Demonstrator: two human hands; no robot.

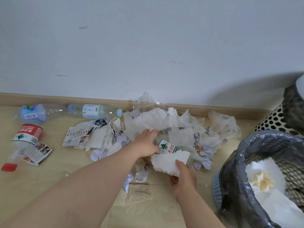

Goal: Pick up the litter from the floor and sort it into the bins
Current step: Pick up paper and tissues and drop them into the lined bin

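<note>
Two hands are working at the middle of the heap in the head view. The left hand (146,142) is curling its thumb and fingers round the near end of a clear plastic bottle with a green-and-red label (169,148), which is lying among the paper at 3 o'clock of that hand. The right hand (184,176) is pinching a white embossed paper towel (167,163) between thumb and fingers, at 6 o'clock of the bottle.

At 4 o'clock a blue mesh bin lined with a grey bag (233,162) is already holding white tissue. At 3 o'clock a white perforated bin with a dark liner (271,119) is hiding its inside.

Most of the job is looking undone. A wide pile of crumpled white paper (156,122) is lying along the skirting at 12 o'clock. At 9 to 10 o'clock a clear bottle with a pale blue label (92,111), a crushed blue-labelled bottle (32,112), a red-labelled bottle (28,134), a red cap (9,167) and a printed leaflet (75,135) are lying well apart from the bins.
</note>
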